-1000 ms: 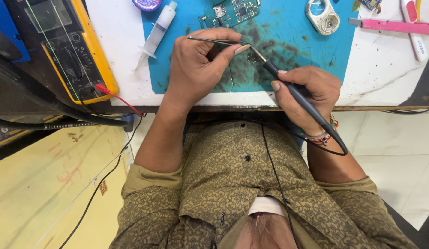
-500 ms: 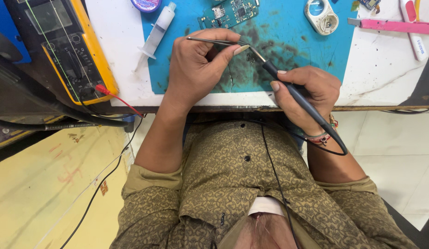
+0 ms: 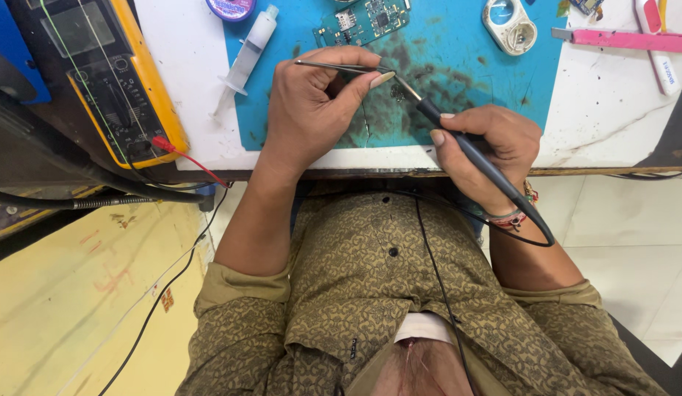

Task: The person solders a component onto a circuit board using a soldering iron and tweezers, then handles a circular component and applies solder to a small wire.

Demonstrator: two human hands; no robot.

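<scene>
Looking down from head height onto a workbench. Gripping thin metal tweezers (image 3: 341, 67) in the left hand (image 3: 315, 110), fingers curled closed around them, tips pointing right above a blue mat (image 3: 473, 66). Holding a black soldering iron (image 3: 469, 150) pen-style in the right hand (image 3: 491, 150), fingers closed on its barrel, metal tip angling up and left to meet the tweezer tips; whether anything sits pinched there cannot be told. Trailing a black cord (image 3: 531, 238) from the iron's rear end past the wrist. Both hands hovering near the bench's front edge, over a dark, smudged patch of the mat.

Lying beyond the hands: a green circuit board (image 3: 363, 20) at the mat's top, a clear syringe (image 3: 249, 48) to its left, a small white round part (image 3: 509, 26) to the right, a pink-handled tool (image 3: 627, 40) farther right. Sitting at far left: a yellow-edged multimeter (image 3: 110, 81) with a red lead (image 3: 190, 158) plugged in. Nothing blocking the tool tips.
</scene>
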